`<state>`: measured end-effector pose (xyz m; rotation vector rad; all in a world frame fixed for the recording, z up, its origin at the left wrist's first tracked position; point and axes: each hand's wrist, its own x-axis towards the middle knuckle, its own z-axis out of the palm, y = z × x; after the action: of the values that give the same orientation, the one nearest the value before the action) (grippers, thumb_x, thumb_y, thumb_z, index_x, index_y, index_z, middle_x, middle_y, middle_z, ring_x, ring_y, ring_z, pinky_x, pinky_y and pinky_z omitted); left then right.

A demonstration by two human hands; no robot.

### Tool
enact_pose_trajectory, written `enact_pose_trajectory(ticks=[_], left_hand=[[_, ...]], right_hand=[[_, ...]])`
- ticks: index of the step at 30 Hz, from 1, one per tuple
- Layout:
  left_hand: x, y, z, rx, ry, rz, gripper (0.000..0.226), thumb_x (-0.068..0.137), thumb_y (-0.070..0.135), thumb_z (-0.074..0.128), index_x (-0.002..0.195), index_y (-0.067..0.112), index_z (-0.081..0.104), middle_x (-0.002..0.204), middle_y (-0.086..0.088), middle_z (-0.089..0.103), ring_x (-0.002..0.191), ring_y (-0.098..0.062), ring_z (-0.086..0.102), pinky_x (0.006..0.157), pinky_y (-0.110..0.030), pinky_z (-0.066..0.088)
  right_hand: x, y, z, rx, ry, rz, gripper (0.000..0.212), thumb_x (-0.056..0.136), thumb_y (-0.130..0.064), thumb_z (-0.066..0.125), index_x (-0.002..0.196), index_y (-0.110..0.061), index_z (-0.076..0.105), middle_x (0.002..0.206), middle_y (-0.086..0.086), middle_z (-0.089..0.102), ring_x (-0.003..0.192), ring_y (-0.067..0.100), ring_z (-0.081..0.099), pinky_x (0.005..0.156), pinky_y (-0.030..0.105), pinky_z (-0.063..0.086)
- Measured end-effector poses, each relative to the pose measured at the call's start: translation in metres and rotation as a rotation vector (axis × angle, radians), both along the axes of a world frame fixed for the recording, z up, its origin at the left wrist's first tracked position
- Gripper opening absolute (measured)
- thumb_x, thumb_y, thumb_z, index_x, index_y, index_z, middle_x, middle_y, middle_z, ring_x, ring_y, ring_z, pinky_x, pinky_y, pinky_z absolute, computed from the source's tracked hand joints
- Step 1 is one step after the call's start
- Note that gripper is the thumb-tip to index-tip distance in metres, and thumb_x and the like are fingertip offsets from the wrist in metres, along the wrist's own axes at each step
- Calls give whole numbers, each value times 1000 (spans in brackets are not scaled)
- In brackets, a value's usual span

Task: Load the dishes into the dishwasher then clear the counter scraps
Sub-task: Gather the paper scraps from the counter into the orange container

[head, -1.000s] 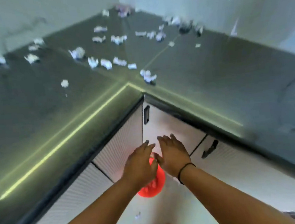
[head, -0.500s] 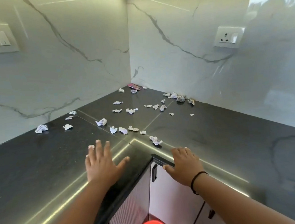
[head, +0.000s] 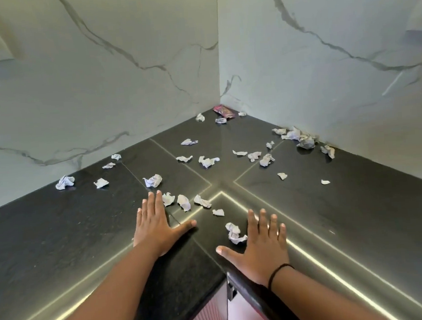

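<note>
Sweeping carelessly could push the crumpled paper scraps point(head: 206, 161) over the edge of the black corner counter point(head: 360, 211), or leave the far ones by the red wrapper point(head: 223, 111) at the wall. Both hands are stretched forward, palms down. The left hand point(head: 157, 224) has straight fingers spread and holds nothing, near three scraps. The right hand point(head: 260, 244) is also flat and empty, touching one scrap point(head: 234, 233).
</note>
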<state>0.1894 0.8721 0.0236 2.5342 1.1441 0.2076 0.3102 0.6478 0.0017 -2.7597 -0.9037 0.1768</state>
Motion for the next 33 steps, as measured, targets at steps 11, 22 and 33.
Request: enact_pose_trajectory(ticks=[11, 22, 33], left_hand=[[48, 43, 6, -55, -78, 235, 143, 44, 104, 35, 145, 26, -28, 156, 0, -30, 141, -17, -30, 117, -38, -11], [69, 79, 9, -62, 187, -657, 139, 42, 96, 54, 139, 46, -32, 151, 22, -27, 139, -2, -30, 117, -35, -11], [110, 57, 1, 63, 76, -677, 108, 69, 92, 35, 146, 41, -21, 161, 6, -1, 147, -8, -9, 121, -34, -2]], right_hand=[[61, 96, 11, 69, -28, 223, 120, 59, -97, 12, 151, -23, -11, 160, 11, -4, 146, 33, -12, 117, 50, -10], [99, 150, 12, 24, -3, 561, 135, 49, -104, 26, 149, -24, -17, 161, -4, -12, 145, 21, -20, 117, 51, -8], [133, 121, 31, 542, 272, 511, 121, 64, -76, 66, 152, -30, -4, 159, -18, -2, 147, 5, 0, 117, 22, 5]])
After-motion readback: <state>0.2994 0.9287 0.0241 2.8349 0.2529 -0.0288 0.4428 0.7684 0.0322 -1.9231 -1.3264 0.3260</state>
